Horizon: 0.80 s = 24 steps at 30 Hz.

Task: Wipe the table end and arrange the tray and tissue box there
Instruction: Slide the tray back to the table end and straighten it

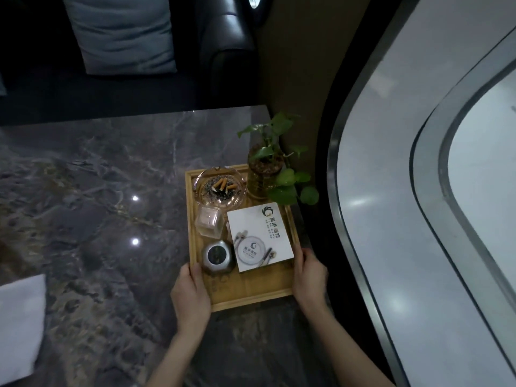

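A wooden tray [251, 291] lies on the right end of the dark marble table [97, 205]. It carries a white tissue box [259, 238] with a printed logo, a glass ashtray [220, 188] with cigarette butts, a small clear glass holder [209, 222], a round metal object [217, 256] and a glass vase with a green plant [265, 174]. My left hand [191, 294] grips the tray's near left rim. My right hand [310, 275] grips its near right rim.
A white cloth [19, 325] lies at the table's left near edge. A dark leather sofa [229, 43] with a grey cushion [122, 32] stands behind the table. A curved window frame [363, 219] runs close along the right of the table end.
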{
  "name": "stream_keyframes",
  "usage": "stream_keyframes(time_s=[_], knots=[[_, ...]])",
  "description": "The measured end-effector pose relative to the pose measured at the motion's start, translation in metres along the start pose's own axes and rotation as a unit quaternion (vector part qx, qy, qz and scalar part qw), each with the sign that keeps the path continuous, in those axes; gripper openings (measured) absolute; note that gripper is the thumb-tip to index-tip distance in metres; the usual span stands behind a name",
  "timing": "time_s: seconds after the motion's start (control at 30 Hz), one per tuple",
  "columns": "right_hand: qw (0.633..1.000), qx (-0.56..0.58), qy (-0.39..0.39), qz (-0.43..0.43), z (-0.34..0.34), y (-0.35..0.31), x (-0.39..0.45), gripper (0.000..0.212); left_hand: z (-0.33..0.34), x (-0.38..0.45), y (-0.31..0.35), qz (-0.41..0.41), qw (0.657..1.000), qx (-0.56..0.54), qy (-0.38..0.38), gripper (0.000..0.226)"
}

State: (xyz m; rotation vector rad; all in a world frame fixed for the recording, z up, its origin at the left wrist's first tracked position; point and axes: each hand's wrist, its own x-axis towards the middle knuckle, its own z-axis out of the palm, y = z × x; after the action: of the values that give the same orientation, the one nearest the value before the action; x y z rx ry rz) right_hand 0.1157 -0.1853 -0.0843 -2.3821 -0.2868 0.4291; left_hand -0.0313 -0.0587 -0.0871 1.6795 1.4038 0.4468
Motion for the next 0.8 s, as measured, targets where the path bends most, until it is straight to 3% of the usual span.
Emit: stream_keyframes(time_s=[0.37,0.6,0.8], knots=[[0.999,-0.016,0.015,0.023,0.002,0.018,0.008,0.041,0.015,-0.002,0.005,-0.006,1.000,0.028,-0.012,0.032],[0.998,-0.063,0.025,-0.017,-0.002,0.016,0.008,0.035,0.010,0.001,0.006,-0.010,0.996,0.082,-0.039,0.025],[0.990,-0.108,0.035,-0.078,-0.001,0.018,0.009,0.027,0.001,0.012,0.008,0.028,0.977,0.202,-0.066,0.023]])
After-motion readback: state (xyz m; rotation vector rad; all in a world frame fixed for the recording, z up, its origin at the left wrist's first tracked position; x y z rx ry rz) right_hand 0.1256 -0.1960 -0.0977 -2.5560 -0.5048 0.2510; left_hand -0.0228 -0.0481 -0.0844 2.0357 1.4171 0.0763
